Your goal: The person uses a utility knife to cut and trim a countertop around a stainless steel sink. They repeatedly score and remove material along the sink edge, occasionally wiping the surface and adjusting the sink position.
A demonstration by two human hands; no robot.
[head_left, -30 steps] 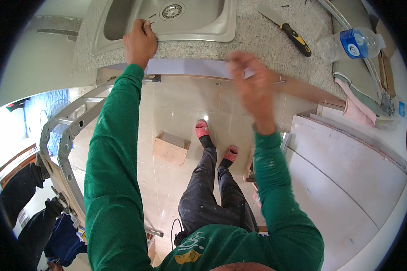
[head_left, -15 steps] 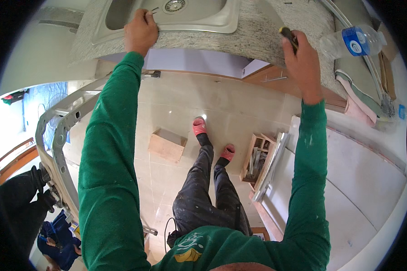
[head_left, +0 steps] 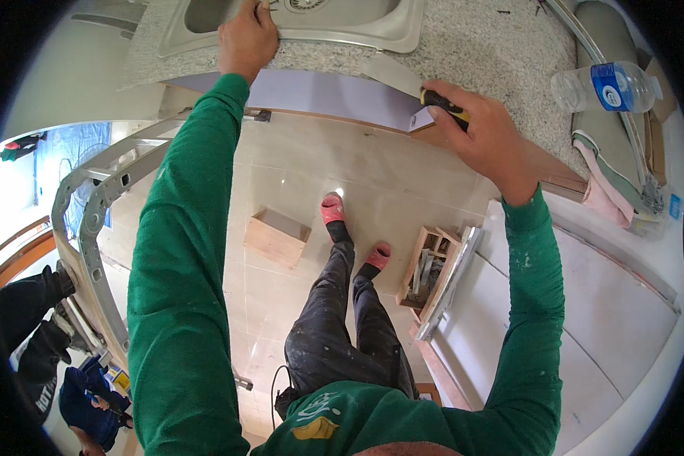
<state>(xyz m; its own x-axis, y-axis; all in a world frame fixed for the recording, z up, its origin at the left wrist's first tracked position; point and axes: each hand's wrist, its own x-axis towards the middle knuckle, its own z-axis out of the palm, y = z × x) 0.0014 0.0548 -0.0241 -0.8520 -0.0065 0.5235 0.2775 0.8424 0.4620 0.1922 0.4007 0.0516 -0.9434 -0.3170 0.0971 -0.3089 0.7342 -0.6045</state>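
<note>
My left hand (head_left: 248,38) rests at the front rim of the steel sink (head_left: 349,39), its fingers curled together. A thin dark bit shows by the fingertips, too small to name. My right hand (head_left: 485,129) is wrapped round the black and yellow handle of a putty knife (head_left: 395,74). Its broad grey blade points left, at the front edge of the speckled stone countertop (head_left: 471,57). The sink is set into this countertop.
A plastic bottle (head_left: 615,87) lies at the right, by a rolled grey-green pad (head_left: 600,38). Small dark pieces (head_left: 503,11) dot the countertop. Below are a wooden box (head_left: 277,239), a tool tray (head_left: 429,266) and a ladder (head_left: 91,220). Another person (head_left: 91,399) is at lower left.
My right hand has moved left and toward me, bringing the putty knife from over the countertop to its front edge. My left hand stays at the sink rim, slightly farther away.
</note>
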